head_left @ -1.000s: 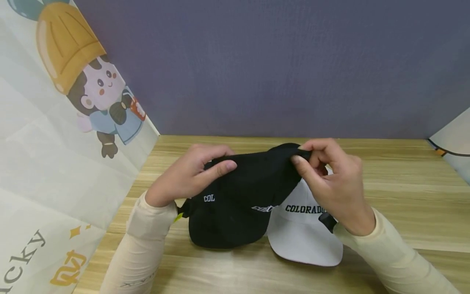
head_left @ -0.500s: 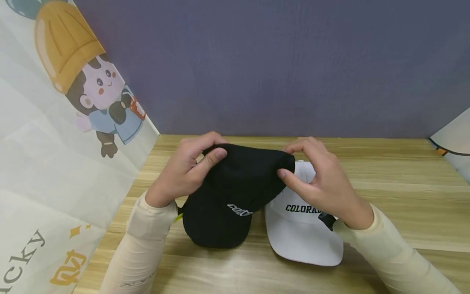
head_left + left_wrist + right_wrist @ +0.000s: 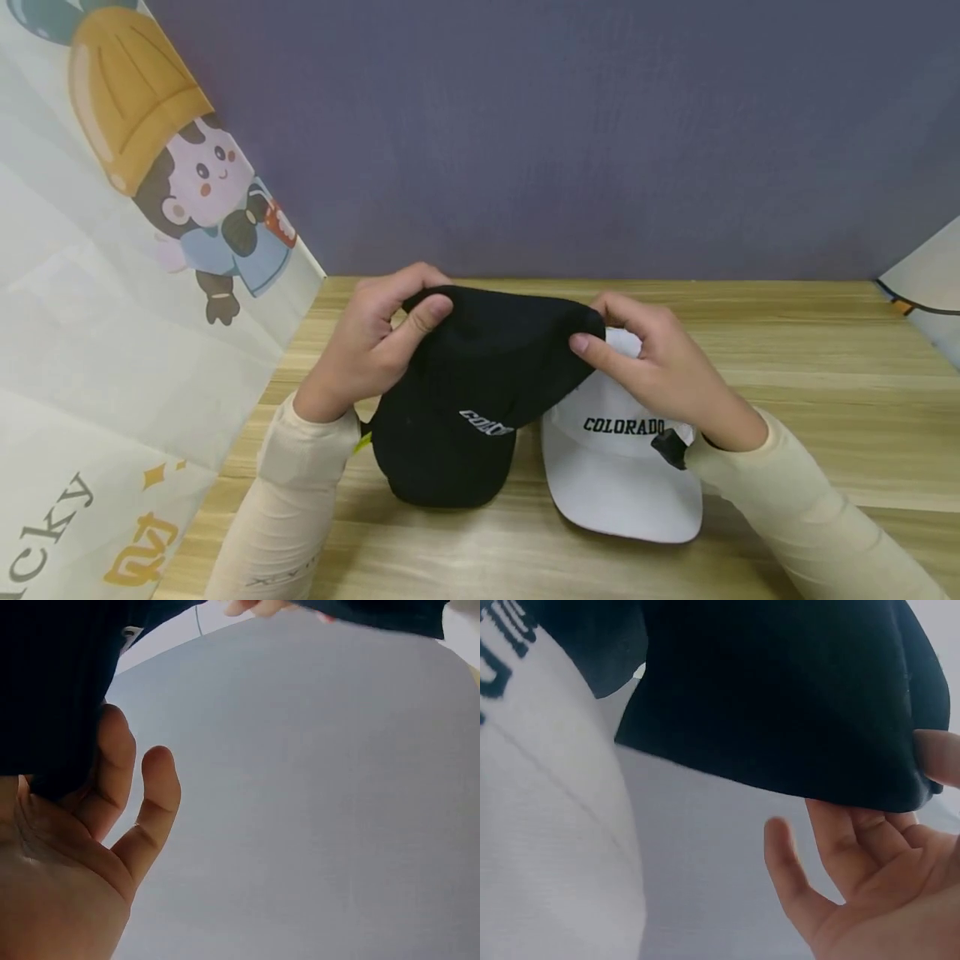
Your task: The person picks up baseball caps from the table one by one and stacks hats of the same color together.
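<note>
Both hands hold a black baseball cap [image 3: 495, 358] by its crown above the table, and white letters on its front are partly folded. My left hand [image 3: 371, 342] pinches the crown's left end, thumb in front and fingers behind. At the right end my right hand [image 3: 660, 358] pinches the fabric; in the right wrist view, the thumb is on one side and fingers are under the edge. A black brim [image 3: 450, 475] points toward me; whether it belongs to the held cap or another under it, I cannot tell. Close on the right lies a white cap [image 3: 622, 492] lettered COLORADO, partly behind my right hand.
The caps are over a wood-grain table [image 3: 825, 392]. A grey-blue panel [image 3: 562, 142] rises along its back edge, and a white printed sheet [image 3: 97, 333] with a cartoon figure stands on the left.
The held black cap has moved left, away from the white cap and over another black cap whose letters showed earlier. My right hand has shifted left with it; my left hand has risen slightly.
</note>
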Demonstrator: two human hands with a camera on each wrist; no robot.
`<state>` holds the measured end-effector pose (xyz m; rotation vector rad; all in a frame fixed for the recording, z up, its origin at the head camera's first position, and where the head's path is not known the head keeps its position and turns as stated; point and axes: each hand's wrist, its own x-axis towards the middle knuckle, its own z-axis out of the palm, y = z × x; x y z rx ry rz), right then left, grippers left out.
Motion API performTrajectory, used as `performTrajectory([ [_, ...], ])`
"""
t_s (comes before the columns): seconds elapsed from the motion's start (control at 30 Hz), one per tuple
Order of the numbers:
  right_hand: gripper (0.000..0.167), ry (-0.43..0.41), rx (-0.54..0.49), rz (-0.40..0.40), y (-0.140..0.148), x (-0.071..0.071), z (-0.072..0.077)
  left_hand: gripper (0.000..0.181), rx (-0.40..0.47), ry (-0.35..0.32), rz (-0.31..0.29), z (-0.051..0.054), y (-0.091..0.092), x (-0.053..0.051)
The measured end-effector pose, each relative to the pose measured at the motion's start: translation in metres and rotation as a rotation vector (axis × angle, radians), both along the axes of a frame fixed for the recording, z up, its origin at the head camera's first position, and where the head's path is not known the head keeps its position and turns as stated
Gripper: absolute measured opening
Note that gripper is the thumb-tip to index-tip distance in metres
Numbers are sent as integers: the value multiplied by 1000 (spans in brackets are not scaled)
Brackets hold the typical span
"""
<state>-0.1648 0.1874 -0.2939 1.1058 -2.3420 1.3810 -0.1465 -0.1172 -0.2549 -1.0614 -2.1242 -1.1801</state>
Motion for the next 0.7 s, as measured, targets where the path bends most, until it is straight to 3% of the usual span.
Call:
performTrajectory([
  [0.3, 11, -125, -27, -54, 0, -2, 3, 8, -36, -52, 22, 2, -4, -1],
  [0.7, 6, -158, -6, -40, -7, -9, -10, 9, -148, -225, 58, 5, -23, -5],
])
